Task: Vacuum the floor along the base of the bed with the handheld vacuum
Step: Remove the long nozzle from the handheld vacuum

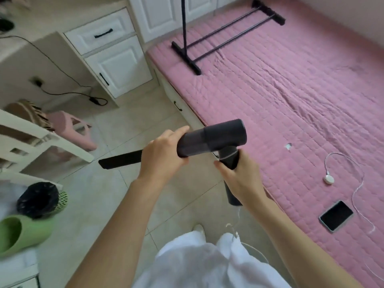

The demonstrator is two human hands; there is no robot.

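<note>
While the handheld vacuum (216, 138) is held in the air above the tiled floor (124, 125), just left of the bed (291, 90), both hands grasp it. The left hand (162, 154) is curled around the front of the dark barrel, where the flat black nozzle (120, 160) comes out and points to the left. The right hand (239, 175) grips the handle below the barrel. On the pink bed cover lie a phone (336, 215) and a white cable (353, 183); a black rack (224, 36) stands at the far end.

Dark grey handheld vacuum (214, 140) with flat black nozzle, level above tiled floor (124, 125) beside pink-covered bed (291, 90)
</note>
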